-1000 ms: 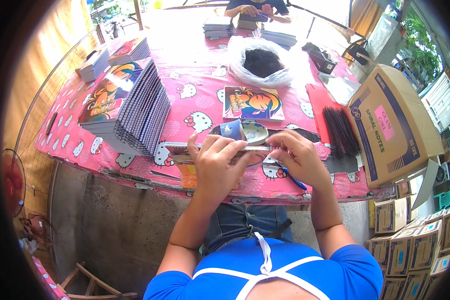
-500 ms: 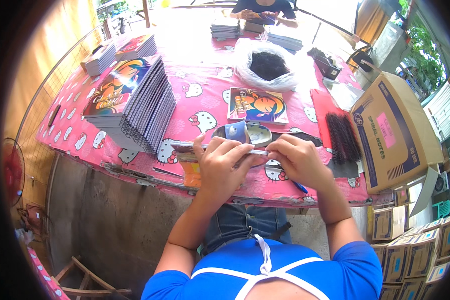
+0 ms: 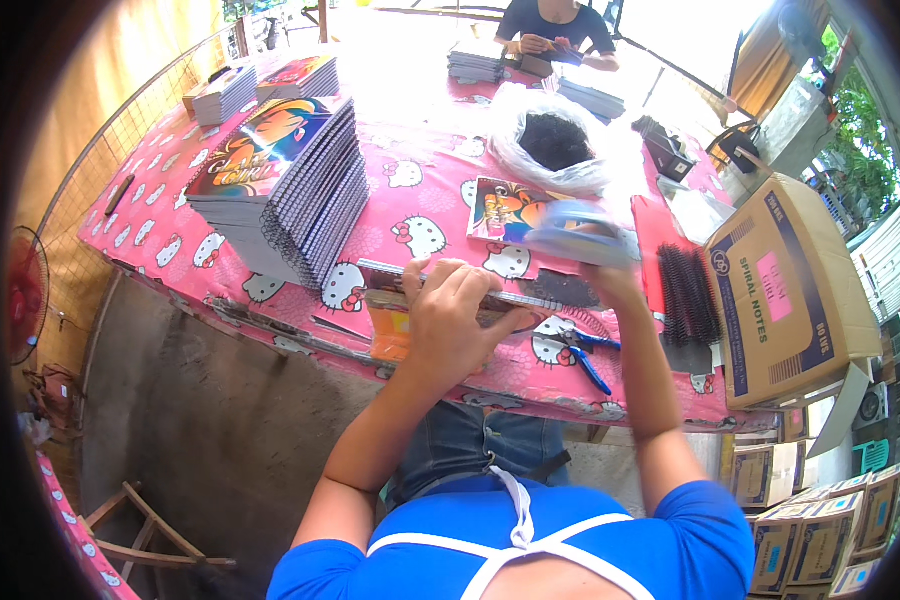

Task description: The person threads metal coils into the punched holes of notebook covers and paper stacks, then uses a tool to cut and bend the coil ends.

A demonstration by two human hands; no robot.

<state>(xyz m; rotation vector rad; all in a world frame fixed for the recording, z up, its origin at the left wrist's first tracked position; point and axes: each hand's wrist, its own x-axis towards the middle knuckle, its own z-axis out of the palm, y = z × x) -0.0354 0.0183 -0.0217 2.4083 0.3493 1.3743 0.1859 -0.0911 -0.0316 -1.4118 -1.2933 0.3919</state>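
My left hand (image 3: 455, 315) is wrapped around a notebook (image 3: 382, 271) held on edge over the front of the table, its bound side facing up. A thin spiral coil (image 3: 585, 322) shows past the notebook's right end. My right hand (image 3: 610, 282) is blurred by motion, its fingers partly hidden, right behind a smeared oval tin-like container (image 3: 582, 240). Blue-handled cutting pliers (image 3: 592, 370) lie on the tabletop to the right of my left hand. Behind the container lies a notebook with a colourful cover (image 3: 503, 207).
A tall stack of spiral notebooks (image 3: 300, 190) stands at left. Black spiral coils (image 3: 687, 295) lie beside a cardboard box (image 3: 790, 290) on the right. A plastic bag with black contents (image 3: 553, 140) sits farther back. Across the table (image 3: 410, 205), another person (image 3: 558, 35) handles a notebook.
My right hand has left the notebook's edge and moved right and away from me. The oval container has shifted right with it. The pliers and coil are now uncovered.
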